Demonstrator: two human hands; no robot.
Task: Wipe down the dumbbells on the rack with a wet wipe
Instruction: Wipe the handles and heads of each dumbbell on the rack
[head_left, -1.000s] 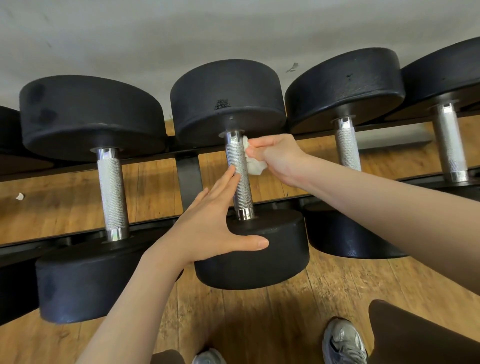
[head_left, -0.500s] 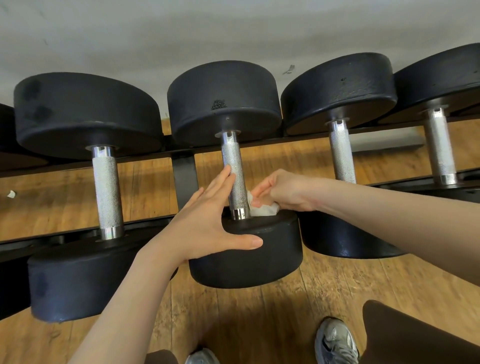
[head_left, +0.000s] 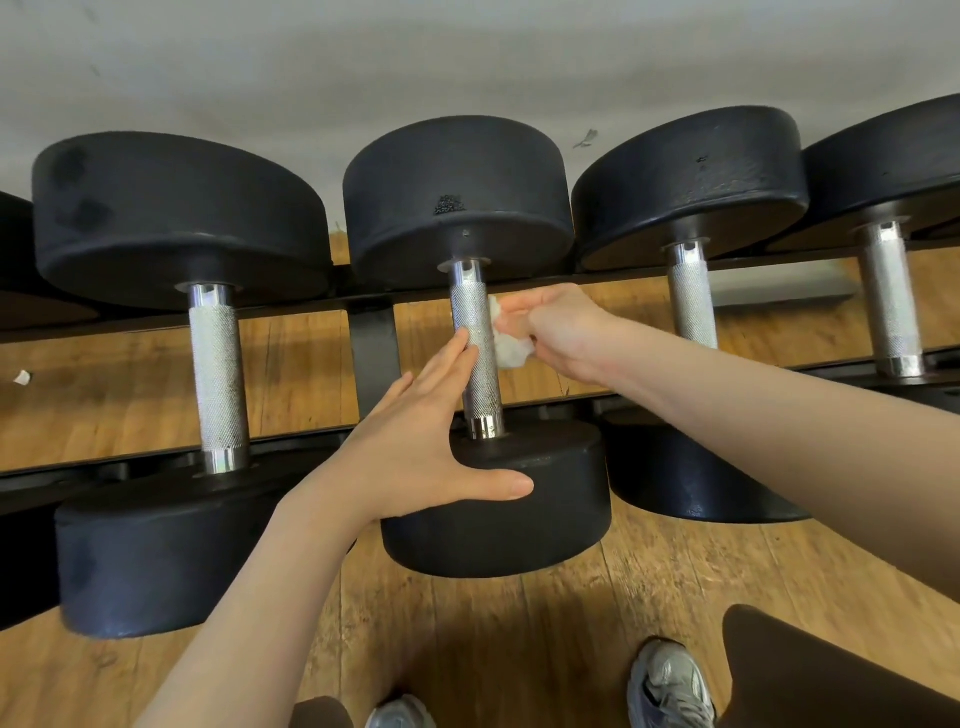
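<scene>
Setting: wood-plank floor (head_left: 493, 623) under a black steel rack (head_left: 374, 343), pale grey wall behind.
Right hand: the right hand (head_left: 558, 330) pinches a crumpled white wet wipe (head_left: 506, 345) and presses it to the right side of the handle, upper half.
Left hand: the left hand (head_left: 415, 441) is flat, fingers straight against the left side of the handle, thumb spread over the near head; it steadies and grips nothing.
Handle: the knurled silver handle (head_left: 475, 348) belongs to the middle black round-headed dumbbell (head_left: 467, 208), lying across the rack rails.
Change: half a second ago the wipe sat low, by the collar at the near head; it has now climbed back up the grip, as it was a second ago.
Meaning: I judge this as up-and-down strokes on one handle, still mid-wipe.
Neighbours: the black dumbbell to the left (head_left: 218, 364) and black dumbbells to the right (head_left: 693, 301) lie untouched by either hand.
Below: grey trainers (head_left: 667, 686) at the bottom edge.
</scene>
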